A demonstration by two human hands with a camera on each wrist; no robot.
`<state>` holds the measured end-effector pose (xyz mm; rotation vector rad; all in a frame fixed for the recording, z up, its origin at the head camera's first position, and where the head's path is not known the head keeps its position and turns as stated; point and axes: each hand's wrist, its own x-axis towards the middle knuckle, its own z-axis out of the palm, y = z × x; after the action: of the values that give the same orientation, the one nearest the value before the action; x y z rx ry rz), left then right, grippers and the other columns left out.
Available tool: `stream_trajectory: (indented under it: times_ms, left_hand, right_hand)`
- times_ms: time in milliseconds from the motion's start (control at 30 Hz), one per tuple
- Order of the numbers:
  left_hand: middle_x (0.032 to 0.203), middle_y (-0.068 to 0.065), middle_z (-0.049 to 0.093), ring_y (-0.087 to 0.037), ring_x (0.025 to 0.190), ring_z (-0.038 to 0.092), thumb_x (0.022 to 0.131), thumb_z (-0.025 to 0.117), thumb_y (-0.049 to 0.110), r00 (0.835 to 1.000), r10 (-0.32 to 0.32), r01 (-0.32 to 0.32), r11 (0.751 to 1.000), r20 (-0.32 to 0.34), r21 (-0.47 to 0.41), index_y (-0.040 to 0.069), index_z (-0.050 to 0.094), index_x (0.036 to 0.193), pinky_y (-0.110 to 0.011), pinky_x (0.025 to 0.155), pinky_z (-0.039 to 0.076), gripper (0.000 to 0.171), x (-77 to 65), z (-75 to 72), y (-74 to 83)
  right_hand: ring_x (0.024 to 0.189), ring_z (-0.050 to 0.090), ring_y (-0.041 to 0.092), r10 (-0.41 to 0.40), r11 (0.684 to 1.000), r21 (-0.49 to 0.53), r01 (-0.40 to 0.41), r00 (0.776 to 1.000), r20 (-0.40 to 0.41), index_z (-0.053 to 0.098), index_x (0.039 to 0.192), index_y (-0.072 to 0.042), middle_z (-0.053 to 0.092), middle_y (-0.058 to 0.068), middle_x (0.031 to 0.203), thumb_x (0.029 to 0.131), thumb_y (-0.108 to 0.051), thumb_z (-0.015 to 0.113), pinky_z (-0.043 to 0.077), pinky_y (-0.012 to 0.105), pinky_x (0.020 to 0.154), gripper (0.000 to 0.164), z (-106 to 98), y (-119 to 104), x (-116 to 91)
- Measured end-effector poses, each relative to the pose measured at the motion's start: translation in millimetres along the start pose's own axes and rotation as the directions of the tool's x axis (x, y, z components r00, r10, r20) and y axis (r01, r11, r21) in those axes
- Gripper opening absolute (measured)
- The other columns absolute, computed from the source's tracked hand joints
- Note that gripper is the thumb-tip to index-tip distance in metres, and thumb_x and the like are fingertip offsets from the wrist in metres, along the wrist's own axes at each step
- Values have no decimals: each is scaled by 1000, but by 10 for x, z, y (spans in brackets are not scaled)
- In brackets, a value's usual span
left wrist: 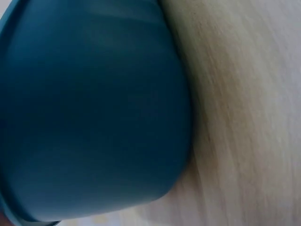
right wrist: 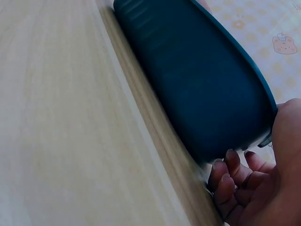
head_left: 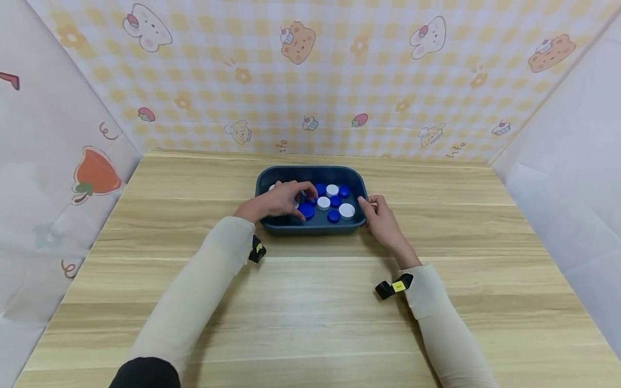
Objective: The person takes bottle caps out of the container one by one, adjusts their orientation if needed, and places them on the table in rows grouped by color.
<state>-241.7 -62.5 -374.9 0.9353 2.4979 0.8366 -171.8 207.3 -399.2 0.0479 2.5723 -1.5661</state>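
Observation:
A dark teal plastic bin (head_left: 310,230) sits on the table with several blue and white round caps inside. My left hand (head_left: 278,200) reaches over its left end, fingers arched and spread from the thumb above the caps. The thumb tip is right at a large blue cap (head_left: 306,210). At the right end, my right hand (head_left: 381,220) grips the bin, thumb over the rim and fingers curled against the outer wall. In the right wrist view those fingers (right wrist: 226,187) bend close to the bin's lower end. The left wrist view shows mostly the bin's outer wall (left wrist: 94,108).
A white cap (head_left: 346,210) and a small blue cap (head_left: 333,216) lie toward the bin's right side. The wooden table (head_left: 310,312) meets a yellow checked cloth (head_left: 310,81) behind, with white sheets (head_left: 567,134) at both sides.

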Motion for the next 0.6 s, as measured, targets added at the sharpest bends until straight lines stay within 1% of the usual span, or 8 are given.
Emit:
stream_trajectory:
  times_ms: [100,133,167,233,333,467,600]
  left_hand:
    - [115,-2,61,-23,107,49,78,81,18,1000,13,-13,1000,11,2,17,57,119,-54,101,16,47,20,15,-12]
    - [116,-2,61,-23,108,48,78,80,18,1000,17,-17,1000,18,0,18,58,118,-55,102,14,46,27,23,-14]
    - [117,-2,60,-24,110,47,78,80,17,1000,18,-18,1000,26,-5,19,59,118,-57,103,12,45,36,29,-18]
    - [117,-2,59,-24,110,45,79,79,16,999,16,-16,1000,42,-6,21,60,117,-60,103,10,43,39,36,-14]
    - [115,-2,58,-24,107,44,80,78,13,998,14,-14,1000,62,-6,23,62,116,-60,102,12,41,29,36,-5]
    - [112,-2,57,-23,103,43,79,78,9,998,12,-13,1000,62,7,24,63,116,-57,98,16,42,0,25,3]
    - [112,-2,57,-23,106,45,78,77,4,999,-1,-2,999,54,45,22,65,114,-54,97,18,42,-15,30,17]
  right_hand:
    - [68,52,32,6,1000,-8,-6,1000,-7,39,119,-4,53,10,77,100,-48,40,40,27,56,48,11,2,-5]
    - [67,53,30,9,1000,-7,-9,1000,-15,40,119,-5,54,10,77,98,-52,40,41,28,56,51,16,65,27]
    - [67,52,28,7,1000,-8,-7,1000,-22,40,118,-6,54,9,77,97,-55,40,41,28,57,53,16,80,26]
    - [66,52,27,2,1000,-15,-2,999,-34,40,118,-7,54,9,77,96,-57,40,41,29,57,55,21,91,20]
    - [65,52,27,-4,1000,-14,4,999,-41,40,117,-6,54,9,77,96,-58,40,41,29,57,56,26,96,22]
    - [66,52,27,1,1000,-4,-1,1000,-28,40,118,-5,53,9,76,96,-57,41,41,28,57,56,30,90,38]
    - [68,53,33,3,1000,16,-3,1000,-16,39,119,-4,53,11,75,99,-49,41,42,27,56,49,15,90,51]
